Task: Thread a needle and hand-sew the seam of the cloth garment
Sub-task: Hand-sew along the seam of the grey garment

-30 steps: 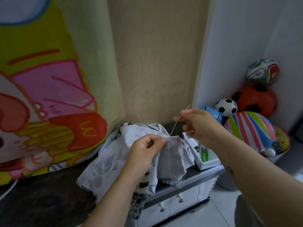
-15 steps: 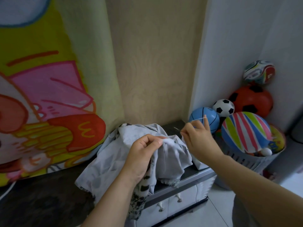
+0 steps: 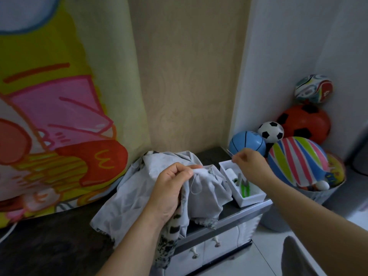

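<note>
A pale grey cloth garment (image 3: 207, 194) with a dark patterned underside lies bunched on a dark counter. My left hand (image 3: 173, 186) grips a fold of it, thumb and forefinger pinching the seam edge. A loop of white thread (image 3: 196, 184) hangs from that pinch. My right hand (image 3: 251, 164) is off to the right, above a white box, and pinches a thin needle (image 3: 229, 152) that points up and left. The thread between needle and cloth is too fine to follow.
The white box (image 3: 253, 198) holds a thread spool and green-handled snips. It stands on the dark counter (image 3: 49, 242) above white drawers (image 3: 211, 248). A bin of coloured balls (image 3: 298, 162) fills the right corner. A bright cartoon cloth (image 3: 59, 116) hangs at left.
My right hand dropped to the seam, then moved right and away with the needle, leaving a thread loop at the pinch. The left hand kept its hold on the cloth.
</note>
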The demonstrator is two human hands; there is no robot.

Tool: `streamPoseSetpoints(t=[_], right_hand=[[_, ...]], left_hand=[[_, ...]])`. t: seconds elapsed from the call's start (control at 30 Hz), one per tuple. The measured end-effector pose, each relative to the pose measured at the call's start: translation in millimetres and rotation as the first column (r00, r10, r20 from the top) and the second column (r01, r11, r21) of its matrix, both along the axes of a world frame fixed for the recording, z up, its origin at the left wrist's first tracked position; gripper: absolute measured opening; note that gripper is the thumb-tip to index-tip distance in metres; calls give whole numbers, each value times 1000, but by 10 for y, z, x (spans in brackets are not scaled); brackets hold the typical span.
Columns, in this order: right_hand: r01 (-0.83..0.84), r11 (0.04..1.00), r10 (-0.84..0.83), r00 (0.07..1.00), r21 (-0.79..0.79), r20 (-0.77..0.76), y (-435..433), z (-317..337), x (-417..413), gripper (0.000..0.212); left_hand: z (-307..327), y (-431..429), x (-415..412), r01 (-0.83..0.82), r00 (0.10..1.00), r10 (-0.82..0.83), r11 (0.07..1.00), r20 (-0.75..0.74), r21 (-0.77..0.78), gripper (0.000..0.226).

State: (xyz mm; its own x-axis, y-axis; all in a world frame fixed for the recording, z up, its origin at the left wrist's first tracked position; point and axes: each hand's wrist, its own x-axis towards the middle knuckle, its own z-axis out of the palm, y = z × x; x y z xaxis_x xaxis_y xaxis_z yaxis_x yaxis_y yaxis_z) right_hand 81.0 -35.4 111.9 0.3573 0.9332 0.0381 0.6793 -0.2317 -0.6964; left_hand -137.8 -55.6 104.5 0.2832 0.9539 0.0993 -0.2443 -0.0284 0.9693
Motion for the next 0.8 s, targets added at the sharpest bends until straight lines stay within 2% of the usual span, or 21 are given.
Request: streamPoseSetpoints(t=[0.07,0.13,0.3,0.37,0.43,0.6,0.73,0.8], right_hand=[[-122,988,142,953,90,-268,-28,201,-104,14],[-265,962,268,864,68,-427,-70,358,-194,10],[-522,850,384,708,-73,-592,-127,495,-296,12],[-568,817,404,685,-98,-606,-149,518,-320,13],[-579,808,407,687,-114,-601,-165,525,-355,14],[-545,832,395,711,-100,-582,-163,481,-473,14],[-337,938,234,779,-74,-581,-122,493,-473,8],[-217,975,126,713,-45,-690,-93,505,-449,9]], left_hand=[[17,-14,3,23,1000,-22,1000,-8,13,16],[47,-34,11,30,1000,-30,999,-4,23,20],[86,-66,20,67,998,-67,995,-10,80,30],[88,-68,15,59,998,-57,994,-23,92,21],[87,-68,9,47,999,-46,995,-22,88,11],[71,-76,20,51,998,-47,993,-38,109,9],[55,-76,16,54,998,-53,994,-15,95,13],[49,-71,2,50,998,-47,995,-38,90,18]])
